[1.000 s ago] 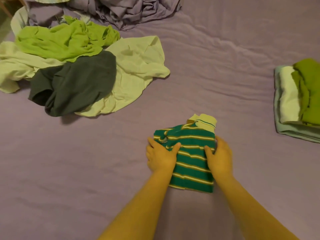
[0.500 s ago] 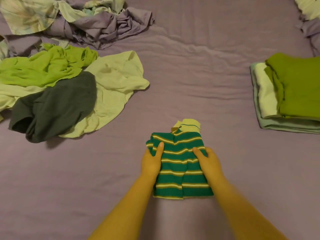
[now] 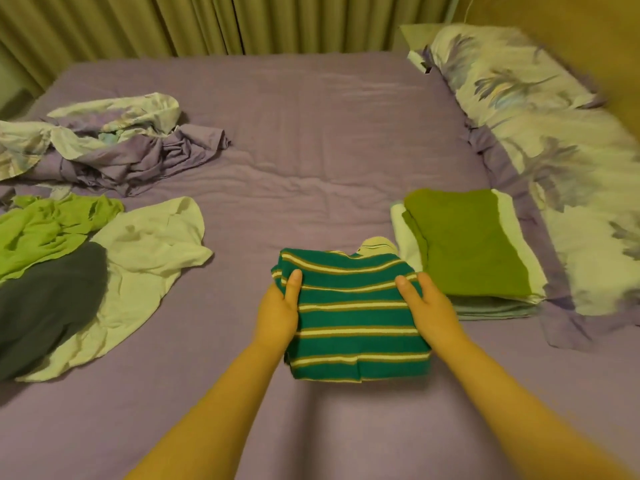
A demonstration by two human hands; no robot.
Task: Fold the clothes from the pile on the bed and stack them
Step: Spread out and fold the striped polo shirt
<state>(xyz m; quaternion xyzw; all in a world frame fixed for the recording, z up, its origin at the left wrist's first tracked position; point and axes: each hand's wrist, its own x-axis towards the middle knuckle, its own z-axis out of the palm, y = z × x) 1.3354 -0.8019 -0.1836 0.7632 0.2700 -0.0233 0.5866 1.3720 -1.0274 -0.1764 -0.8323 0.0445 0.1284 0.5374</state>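
While gripped at both side edges, the folded garment is catalogued first, the remaining items after it.

Striped shirt [image 3: 356,313]: folded into a compact rectangle; green with pale and tan stripes; a pale collar shows at its far edge; it is held over the purple sheet [image 3: 311,140] near the front middle, its far right corner just beside the stack; whether its underside touches the sheet cannot be told.
Left hand [image 3: 278,311]: clasped on the shirt's left edge, thumb laid on top, remaining fingers hidden beneath the fabric.
Right hand [image 3: 431,306]: clasped on the shirt's right edge, thumb on top, fingers wrapped under the edge.
Folded stack [image 3: 467,251]: set on the sheet at the right; an olive-green piece is on top, pale green layers are seen below and at its edges.
Unfolded pile [image 3: 86,258]: spread at the left, well apart from the shirt; a lime-green garment [image 3: 45,226], a dark grey garment [image 3: 45,303] and a pale green garment [image 3: 149,261] are overlapped.
Crumpled bedding [image 3: 114,147]: purple and floral cloth, bunched behind the pile.
Floral pillows [image 3: 540,116]: laid along the right side, beyond the stack.
Curtain [image 3: 242,22]: pleated, hung behind the bed.
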